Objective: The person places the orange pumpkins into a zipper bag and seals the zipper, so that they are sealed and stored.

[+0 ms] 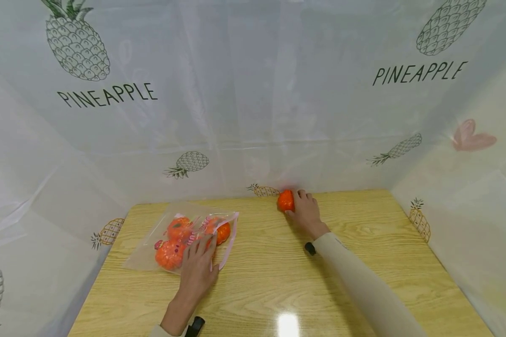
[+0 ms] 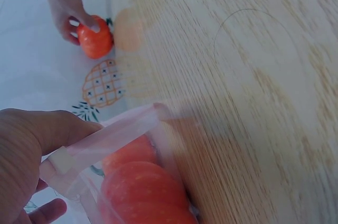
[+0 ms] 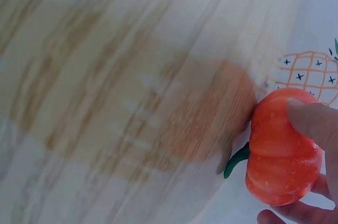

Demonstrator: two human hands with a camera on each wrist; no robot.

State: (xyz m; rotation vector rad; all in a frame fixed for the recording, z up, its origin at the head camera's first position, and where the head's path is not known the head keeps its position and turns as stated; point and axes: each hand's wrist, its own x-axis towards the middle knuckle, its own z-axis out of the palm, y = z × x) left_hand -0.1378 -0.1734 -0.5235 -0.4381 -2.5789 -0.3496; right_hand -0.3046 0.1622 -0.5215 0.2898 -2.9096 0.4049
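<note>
At the back edge of the table, my right hand [image 1: 307, 211] grips a small orange toy pumpkin [image 1: 286, 201]. The right wrist view shows its green stem and ribbed, shiny surface, with the thumb on one side and fingers on the other. On the left, my left hand [image 1: 200, 267] holds the open edge of a clear plastic bag [image 1: 149, 255] with pink print and a pink rim. Several orange pumpkins [image 1: 170, 255] lie inside the bag. In the left wrist view, the bag's mouth [image 2: 124, 131] is beside the left thumb; part of the fingers is hidden.
A wooden table [image 1: 270, 281] spreads under both hands. White curtains [image 1: 253, 93] printed with pineapples surround it at the back and sides, and the back curtain meets the table edge just behind the right hand. Dark straps or devices [image 1: 195, 326] sit at the wrists.
</note>
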